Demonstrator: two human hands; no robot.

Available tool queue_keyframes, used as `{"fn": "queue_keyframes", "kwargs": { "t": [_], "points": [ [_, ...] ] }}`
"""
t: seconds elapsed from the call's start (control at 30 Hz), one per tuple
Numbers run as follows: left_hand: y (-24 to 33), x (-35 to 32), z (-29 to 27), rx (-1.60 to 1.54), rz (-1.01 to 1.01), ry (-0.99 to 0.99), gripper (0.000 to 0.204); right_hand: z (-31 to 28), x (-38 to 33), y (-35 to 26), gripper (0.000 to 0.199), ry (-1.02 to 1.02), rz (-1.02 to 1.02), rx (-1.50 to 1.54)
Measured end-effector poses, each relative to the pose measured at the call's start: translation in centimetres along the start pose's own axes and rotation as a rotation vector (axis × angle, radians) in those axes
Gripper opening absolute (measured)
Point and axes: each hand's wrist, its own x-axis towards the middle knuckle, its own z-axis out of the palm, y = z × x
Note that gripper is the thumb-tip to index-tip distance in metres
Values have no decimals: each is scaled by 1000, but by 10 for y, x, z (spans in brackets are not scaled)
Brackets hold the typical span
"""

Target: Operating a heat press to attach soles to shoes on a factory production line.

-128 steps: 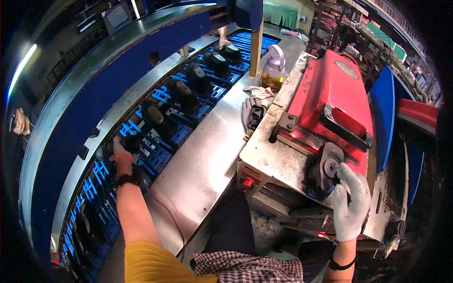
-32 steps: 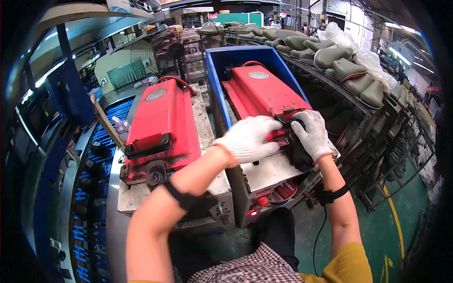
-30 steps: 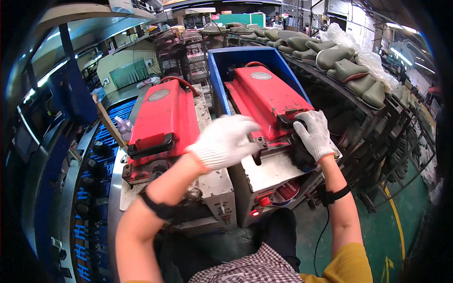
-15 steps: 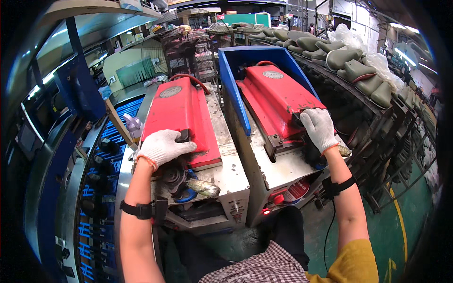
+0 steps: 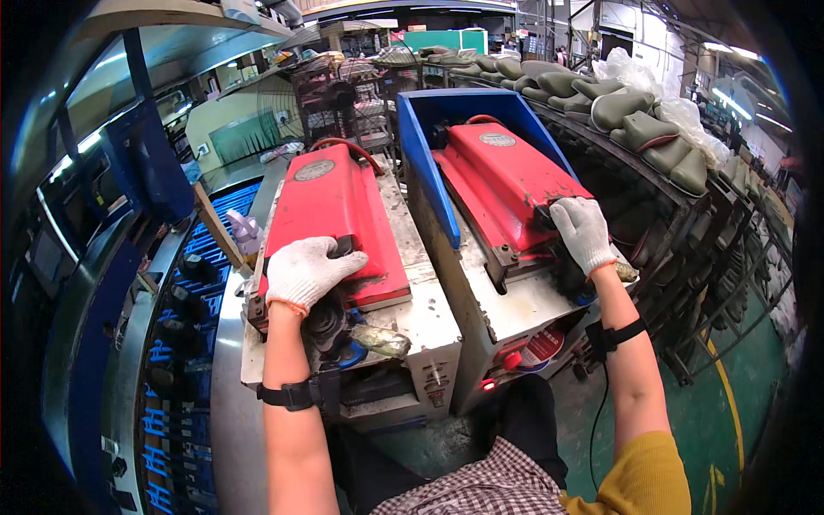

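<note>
Curling closed around black handles (image 5: pixel 345 244), the left hand (image 5: pixel 311 270) and right hand (image 5: pixel 580 230) are gripping the left red cover (image 5: pixel 322 204) and right red cover (image 5: pixel 505 167), both apparently lying fully lowered.

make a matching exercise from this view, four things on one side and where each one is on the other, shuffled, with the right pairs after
Things
1. left hand
2. right hand
3. olive-green shoes
4. lavender jug

Places
A. piled along the upper right of the picture
B. gloved, at the front of the blue-hooded red cover
C. just to the right of a wooden post
D. gloved, at the front of the unhooded red cover

Pairs
1-D, 2-B, 3-A, 4-C
</note>
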Motion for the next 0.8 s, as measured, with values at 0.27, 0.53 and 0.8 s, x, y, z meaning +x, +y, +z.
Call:
{"fn": "queue_keyframes", "kwargs": {
  "t": [0.27, 0.53, 0.8],
  "points": [
    [1, -1, 2, 11, -7, 31, 63, -2, -1, -2, 26, 39, 19, 28],
    [2, 0, 3, 20, -19, 33, 63, -1, -1, 0, 25, 36, 25, 24],
    [2, -2, 4, 24, -21, 47, 64, 0, -1, 2, 26, 38, 7, 30]
  ]
}}
